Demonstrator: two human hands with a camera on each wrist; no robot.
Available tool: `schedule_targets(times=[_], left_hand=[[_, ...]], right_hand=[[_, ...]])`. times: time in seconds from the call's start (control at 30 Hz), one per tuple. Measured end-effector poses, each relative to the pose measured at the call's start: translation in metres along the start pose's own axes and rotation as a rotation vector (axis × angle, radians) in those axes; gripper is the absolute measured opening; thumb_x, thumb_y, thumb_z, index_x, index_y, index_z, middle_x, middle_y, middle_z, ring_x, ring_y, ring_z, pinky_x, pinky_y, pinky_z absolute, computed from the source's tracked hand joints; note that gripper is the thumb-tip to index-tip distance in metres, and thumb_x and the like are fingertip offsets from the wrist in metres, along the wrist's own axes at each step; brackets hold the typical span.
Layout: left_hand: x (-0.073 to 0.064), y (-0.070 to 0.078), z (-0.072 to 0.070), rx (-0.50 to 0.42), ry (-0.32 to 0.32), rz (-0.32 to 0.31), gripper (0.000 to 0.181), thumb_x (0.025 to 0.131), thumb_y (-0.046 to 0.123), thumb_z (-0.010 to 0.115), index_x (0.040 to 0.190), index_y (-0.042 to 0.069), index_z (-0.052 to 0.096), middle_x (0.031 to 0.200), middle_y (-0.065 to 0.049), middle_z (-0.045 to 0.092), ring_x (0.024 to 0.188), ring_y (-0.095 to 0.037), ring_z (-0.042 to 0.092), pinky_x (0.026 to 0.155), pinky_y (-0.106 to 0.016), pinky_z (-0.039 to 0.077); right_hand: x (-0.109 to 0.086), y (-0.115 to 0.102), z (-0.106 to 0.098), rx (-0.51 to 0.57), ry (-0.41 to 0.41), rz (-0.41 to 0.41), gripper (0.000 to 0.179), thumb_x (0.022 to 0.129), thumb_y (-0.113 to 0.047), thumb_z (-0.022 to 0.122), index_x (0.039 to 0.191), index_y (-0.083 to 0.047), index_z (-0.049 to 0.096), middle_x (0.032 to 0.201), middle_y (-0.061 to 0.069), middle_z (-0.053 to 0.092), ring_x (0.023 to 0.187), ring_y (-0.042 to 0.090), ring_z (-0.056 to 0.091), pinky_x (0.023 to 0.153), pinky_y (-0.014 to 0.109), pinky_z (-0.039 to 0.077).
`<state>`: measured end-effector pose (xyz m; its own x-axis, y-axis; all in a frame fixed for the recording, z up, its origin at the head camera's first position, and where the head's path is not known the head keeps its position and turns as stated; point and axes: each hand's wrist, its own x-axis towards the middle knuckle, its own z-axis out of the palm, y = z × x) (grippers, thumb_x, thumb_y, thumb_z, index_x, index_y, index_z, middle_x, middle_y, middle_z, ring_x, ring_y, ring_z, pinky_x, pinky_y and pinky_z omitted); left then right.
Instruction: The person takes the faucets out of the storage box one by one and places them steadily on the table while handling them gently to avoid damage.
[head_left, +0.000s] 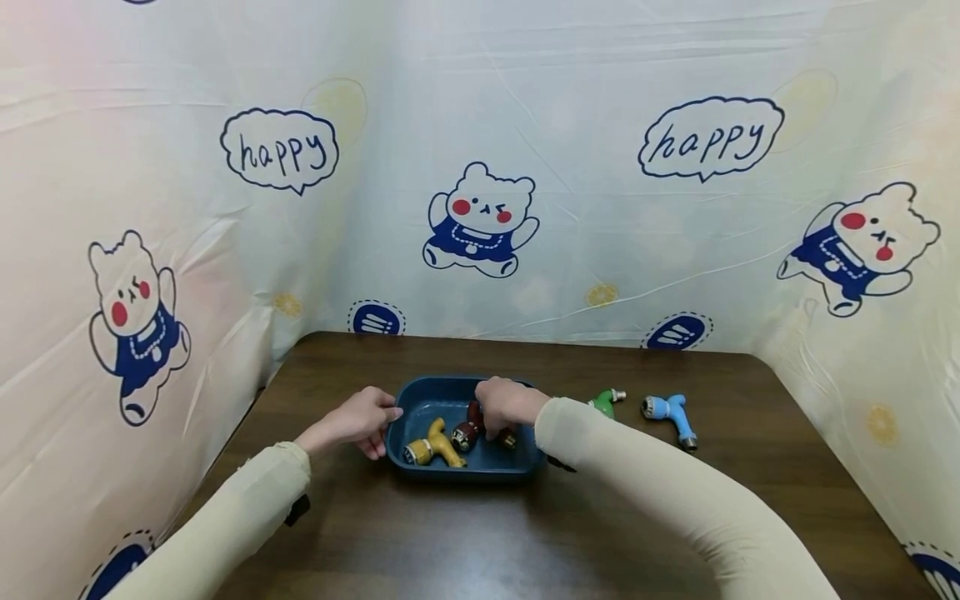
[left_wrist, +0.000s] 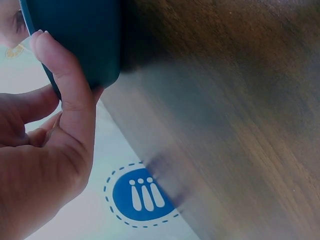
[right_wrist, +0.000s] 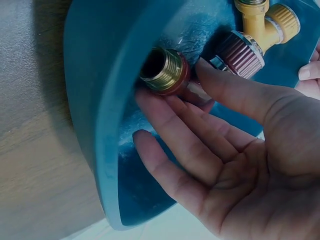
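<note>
A dark blue tray (head_left: 468, 474) stands on the table between both hands. At its left end my left hand (head_left: 363, 421) pinches the rim, thumb above and fingers around the wall; the left wrist view shows this hand (left_wrist: 70, 110) close up. My right hand (head_left: 512, 404) reaches inside the tray and holds a dark red faucet (head_left: 465, 433). In the right wrist view the faucet's brass threaded end (right_wrist: 167, 72) lies between the thumb and the fingers, and part of its body is hidden. A yellow faucet (head_left: 437, 443) lies to its left in the tray.
Right of the tray a green faucet (head_left: 604, 402) lies partly behind my right sleeve. Farther right is a light blue faucet (head_left: 672, 415). The brown wooden table (head_left: 450, 542) is bounded by a printed cloth (head_left: 480, 100) at the back and sides.
</note>
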<state>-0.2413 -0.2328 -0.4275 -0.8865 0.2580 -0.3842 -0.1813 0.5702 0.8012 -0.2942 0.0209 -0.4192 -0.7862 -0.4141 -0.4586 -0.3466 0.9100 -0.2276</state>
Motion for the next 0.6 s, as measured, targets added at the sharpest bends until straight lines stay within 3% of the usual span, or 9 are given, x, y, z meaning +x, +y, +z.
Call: schedule_targets(times=[0.27, 0.6], left_hand=[[-0.0011, 0.0011, 0.0004, 0.001, -0.001, -0.003, 0.032, 0.113, 0.011, 0.048, 0.132, -0.013, 0.058, 0.07, -0.014, 0.063, 0.049, -0.017, 0.063, 0.051, -0.033, 0.061], [0.0005, 0.0007, -0.0005, -0.008, -0.014, -0.016, 0.034, 0.114, 0.011, 0.047, 0.135, -0.014, 0.055, 0.071, -0.014, 0.063, 0.05, -0.016, 0.063, 0.052, -0.032, 0.061]], right_hand=[[0.0083, 0.0036, 0.0048, -0.018, 0.001, -0.002, 0.02, 0.089, -0.01, 0.087, 0.096, -0.013, 0.068, 0.083, 0.005, 0.065, 0.058, 0.019, 0.065, 0.051, 0.029, 0.055], [0.0006, 0.0039, 0.0038, -0.023, 0.025, -0.038, 0.018, 0.09, -0.011, 0.086, 0.099, -0.011, 0.07, 0.079, 0.005, 0.065, 0.055, 0.018, 0.064, 0.05, 0.027, 0.051]])
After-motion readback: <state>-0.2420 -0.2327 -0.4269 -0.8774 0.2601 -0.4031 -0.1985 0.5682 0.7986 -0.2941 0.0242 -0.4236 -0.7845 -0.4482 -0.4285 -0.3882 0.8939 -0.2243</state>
